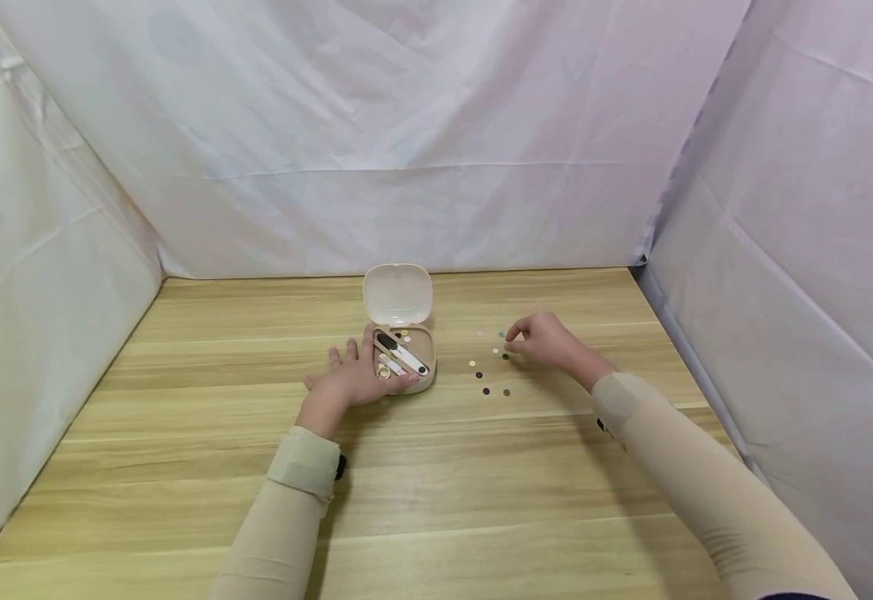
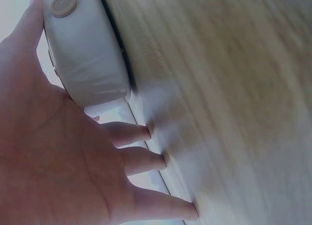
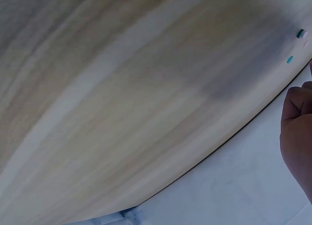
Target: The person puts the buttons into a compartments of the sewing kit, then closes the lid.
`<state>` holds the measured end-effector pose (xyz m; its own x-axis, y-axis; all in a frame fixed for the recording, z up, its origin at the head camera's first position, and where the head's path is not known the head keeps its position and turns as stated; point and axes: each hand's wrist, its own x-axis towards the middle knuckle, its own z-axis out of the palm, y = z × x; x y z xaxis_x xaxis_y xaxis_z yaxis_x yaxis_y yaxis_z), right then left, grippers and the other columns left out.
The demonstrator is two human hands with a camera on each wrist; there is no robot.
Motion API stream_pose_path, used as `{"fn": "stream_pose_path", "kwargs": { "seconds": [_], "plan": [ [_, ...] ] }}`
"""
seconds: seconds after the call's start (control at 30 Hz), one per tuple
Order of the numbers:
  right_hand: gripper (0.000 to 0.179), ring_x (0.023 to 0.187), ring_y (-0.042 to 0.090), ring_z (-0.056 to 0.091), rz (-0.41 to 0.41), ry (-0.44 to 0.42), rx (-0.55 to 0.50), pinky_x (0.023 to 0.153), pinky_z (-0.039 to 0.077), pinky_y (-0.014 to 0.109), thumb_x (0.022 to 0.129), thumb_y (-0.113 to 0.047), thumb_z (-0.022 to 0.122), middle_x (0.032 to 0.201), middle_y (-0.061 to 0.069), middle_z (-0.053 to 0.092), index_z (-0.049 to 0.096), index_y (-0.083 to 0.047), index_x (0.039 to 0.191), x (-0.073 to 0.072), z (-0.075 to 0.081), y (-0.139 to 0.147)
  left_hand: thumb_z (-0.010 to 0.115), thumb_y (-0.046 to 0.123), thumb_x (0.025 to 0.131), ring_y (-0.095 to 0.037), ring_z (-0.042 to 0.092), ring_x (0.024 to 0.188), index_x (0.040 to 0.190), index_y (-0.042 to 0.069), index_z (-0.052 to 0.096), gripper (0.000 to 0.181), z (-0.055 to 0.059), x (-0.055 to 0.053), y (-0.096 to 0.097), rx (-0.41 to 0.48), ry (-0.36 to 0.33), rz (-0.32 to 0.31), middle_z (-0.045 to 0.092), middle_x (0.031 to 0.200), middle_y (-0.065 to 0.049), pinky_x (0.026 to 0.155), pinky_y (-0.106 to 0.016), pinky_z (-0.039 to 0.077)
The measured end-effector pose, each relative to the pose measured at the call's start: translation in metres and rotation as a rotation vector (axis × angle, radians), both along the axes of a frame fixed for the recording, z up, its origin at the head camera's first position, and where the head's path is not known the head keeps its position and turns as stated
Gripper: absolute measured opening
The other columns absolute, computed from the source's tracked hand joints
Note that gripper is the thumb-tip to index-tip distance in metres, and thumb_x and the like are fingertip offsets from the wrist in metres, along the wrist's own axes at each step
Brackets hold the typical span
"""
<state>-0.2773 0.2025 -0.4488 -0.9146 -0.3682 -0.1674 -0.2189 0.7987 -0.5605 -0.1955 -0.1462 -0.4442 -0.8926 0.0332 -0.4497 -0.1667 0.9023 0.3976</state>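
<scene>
A small beige sewing box [image 1: 424, 385] stands on the table with its lid [image 1: 398, 293] raised. Inside lie black-and-white thread snips [image 1: 403, 354], a gold-coloured ring [image 1: 383, 372] and a few buttons. My left hand [image 1: 346, 380] is spread around the box's near left corner, thumb along its front and index finger at its left side. In the left wrist view, other fingertips [image 2: 158, 161] press the table. My right hand [image 1: 549, 340] hovers by loose buttons, thumb and index fingertips close together beside a teal button [image 1: 500, 334] and a green button [image 1: 505, 357]. I cannot tell whether they pinch anything.
More loose buttons lie between the box and my right hand, among them a yellow one [image 1: 472, 363], a white one [image 1: 495, 351], dark ones [image 1: 479, 375] and a grey one [image 1: 507, 392]. White cloth [image 1: 406, 208] hangs behind the wooden table [image 1: 436, 500] and along both sides.
</scene>
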Motion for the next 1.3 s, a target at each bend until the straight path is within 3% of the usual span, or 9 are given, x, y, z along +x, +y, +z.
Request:
{"fn": "stream_pose_path", "kwargs": {
  "seconds": [0.37, 0.97, 1.3],
  "plan": [
    [0.013, 0.059, 0.008, 0.042, -0.004, -0.008, 0.0, 0.056, 0.039, 0.022, 0.097, -0.015, 0.077, 0.066, -0.004, 0.052, 0.081, -0.006, 0.104, 0.003, -0.013, 0.006, 0.056, 0.096, 0.079, -0.053, -0.004, 0.165, 0.17, 0.03, -0.018, 0.135, 0.001, 0.001, 0.001, 0.0, 0.0, 0.001, 0.002, 0.18, -0.023, 0.111, -0.095, 0.003],
    [0.014, 0.062, 0.008, 0.046, 0.033, -0.009, 0.007, 0.059, 0.042, 0.022, 0.097, -0.018, 0.078, 0.085, 0.003, 0.075, 0.082, -0.007, 0.104, 0.005, -0.02, 0.007, 0.056, 0.096, 0.079, -0.054, -0.004, 0.164, 0.17, 0.03, -0.017, 0.134, 0.002, 0.002, 0.001, 0.003, 0.009, -0.001, 0.003, 0.179, -0.024, 0.11, -0.096, 0.003],
    [0.01, 0.059, 0.006, 0.045, 0.035, 0.003, -0.014, 0.056, 0.04, 0.021, 0.096, -0.014, 0.077, 0.074, 0.0, 0.07, 0.083, -0.007, 0.101, 0.008, -0.02, 0.005, 0.058, 0.095, 0.079, -0.056, -0.003, 0.163, 0.171, 0.027, -0.014, 0.136, -0.004, 0.001, 0.0, 0.013, 0.028, -0.001, 0.003, 0.179, -0.025, 0.107, -0.097, 0.0]
  ]
}}
